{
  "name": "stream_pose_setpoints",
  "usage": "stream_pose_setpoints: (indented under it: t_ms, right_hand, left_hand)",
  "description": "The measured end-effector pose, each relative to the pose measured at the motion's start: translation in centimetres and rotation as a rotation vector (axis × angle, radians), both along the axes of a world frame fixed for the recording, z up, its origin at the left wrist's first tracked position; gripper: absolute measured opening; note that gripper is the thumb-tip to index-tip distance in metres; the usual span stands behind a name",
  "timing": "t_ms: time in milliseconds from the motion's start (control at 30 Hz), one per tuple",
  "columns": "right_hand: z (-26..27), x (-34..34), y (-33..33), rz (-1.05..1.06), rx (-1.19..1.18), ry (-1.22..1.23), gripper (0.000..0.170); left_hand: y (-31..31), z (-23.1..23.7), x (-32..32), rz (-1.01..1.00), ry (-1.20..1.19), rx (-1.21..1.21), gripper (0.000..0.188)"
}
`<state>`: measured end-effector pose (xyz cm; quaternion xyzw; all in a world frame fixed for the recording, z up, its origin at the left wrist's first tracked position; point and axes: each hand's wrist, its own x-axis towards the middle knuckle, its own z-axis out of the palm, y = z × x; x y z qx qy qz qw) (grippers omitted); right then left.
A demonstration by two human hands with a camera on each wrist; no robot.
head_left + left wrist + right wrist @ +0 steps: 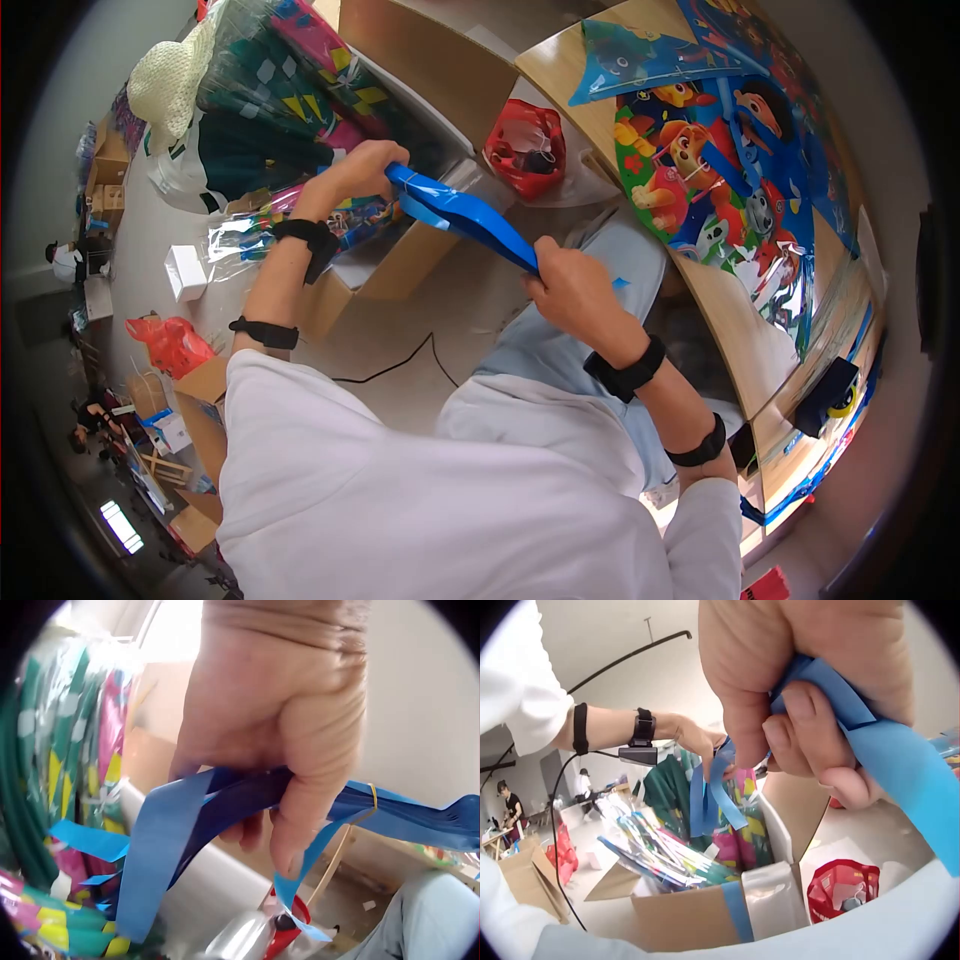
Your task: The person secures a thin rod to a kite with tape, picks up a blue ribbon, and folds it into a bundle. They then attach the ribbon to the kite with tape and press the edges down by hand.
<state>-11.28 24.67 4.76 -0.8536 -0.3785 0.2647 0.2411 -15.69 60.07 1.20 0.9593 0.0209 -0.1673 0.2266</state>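
A flat bundle of glossy blue ribbons (470,215) stretches between my two hands. My left hand (355,178) grips its far end, and in the left wrist view loose ribbon ends (161,855) hang past the fingers. A thin yellowish rubber band (373,799) circles the bundle beside the left thumb. Nearer my lap, my right hand (580,288) holds the other end. In the right wrist view its fingers curl round the ribbons, and a lighter blue strip (911,780) trails off to the right.
An open cardboard box (697,922) holds plastic-wrapped green, pink and yellow goods (290,110). A red bag (525,150) stands beside the box. Cartoon-printed sheets (700,170) cover much of the wooden table (565,75) at right. A pale woven hat (170,85) lies on the wrapped goods.
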Motion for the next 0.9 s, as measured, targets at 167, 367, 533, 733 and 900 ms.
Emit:
stream_pose_setpoints:
  t_ms: [167,367,533,733,900]
  right_hand:
    - [-6.6,-3.0,2.0,0.083,-0.062,-0.099,0.024]
    - [-7.0,-3.7,4.8,0.035,-0.019,-0.108,0.022]
    - [-7.3,-3.7,7.1,0.026,-0.045,-0.031,0.027]
    - [-13.1,-3.7,5.2,0.046,-0.302,0.082,0.034]
    - [-13.9,-2.8,5.1,0.070,-0.400,0.202,0.040]
  left_hand:
    - [0.0,-7.7,-3.0,0.116,0.049,0.044,0.039]
    - [1.1,-6.5,-0.6,0.221,-0.152,0.212,0.029]
    - [3.0,-5.7,0.1,0.234,-0.240,0.175,0.030]
    - [0.9,-16.5,-4.2,0.284,-0.232,-0.047,0.047]
    - [-6.7,-15.7,-8.0,0.683,-0.295,-0.184,0.031]
